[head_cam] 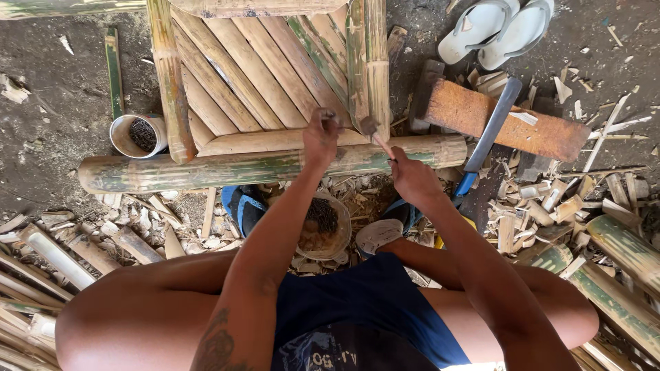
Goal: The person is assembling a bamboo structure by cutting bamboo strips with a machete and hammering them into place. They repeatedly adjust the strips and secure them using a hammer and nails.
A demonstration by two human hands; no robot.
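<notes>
In the head view the person sits low, with bare knees wide apart, and looks down at a bamboo frame [254,75] that lies on the dirt ground. The frame has flat slats set diagonally between round poles. A thick green bamboo pole [206,170] lies across the front of the frame, just before the person's feet.

The left hand [320,136] is above this pole, near the corner where an upright pole [369,62] meets it. Its fingers are pinched together around something small and thin; what it is cannot be told, because it is too small. The right hand [411,177] is clenched around the handle of a hammer [375,132]. The head of the hammer is just beside the left hand, close to the corner joint.

Between the feet stands a small bowl [323,230] with dark nails inside. A white can [137,135] with more nails stands to the left of the frame, touching its side pole. On the right a large knife with blue handle [489,134] lies across a reddish wooden block [505,120]. A pair of pale sandals [496,29] lies at the top. Many bamboo chips and cut pieces [536,206] cover the ground around.
</notes>
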